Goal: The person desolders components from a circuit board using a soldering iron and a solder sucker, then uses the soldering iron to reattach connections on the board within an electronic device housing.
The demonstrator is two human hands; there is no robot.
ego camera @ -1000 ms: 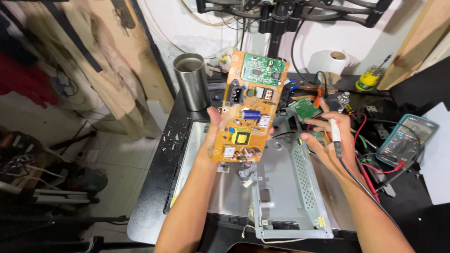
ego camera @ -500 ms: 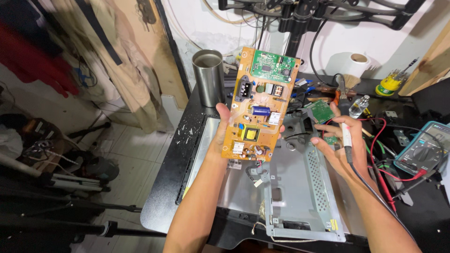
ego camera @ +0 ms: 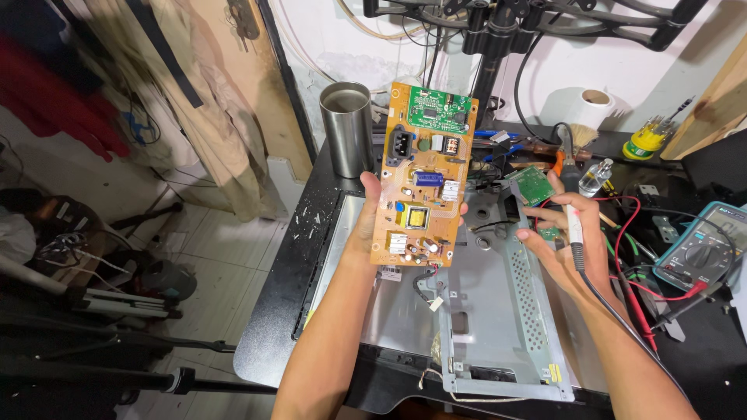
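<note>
Head view: left hand [ego camera: 366,225] grips the orange circuit board [ego camera: 424,179] upright, long axis vertical; right hand [ego camera: 564,241] clasps a probe [ego camera: 574,229].

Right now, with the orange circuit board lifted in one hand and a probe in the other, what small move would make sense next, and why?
Probably bring the black-cabled test probe in the right hand across to the orange circuit board. The left hand holds the board upright above the grey metal chassis, its components facing the camera, the probe tip is apart from it, and a teal multimeter lies alongside.
</note>
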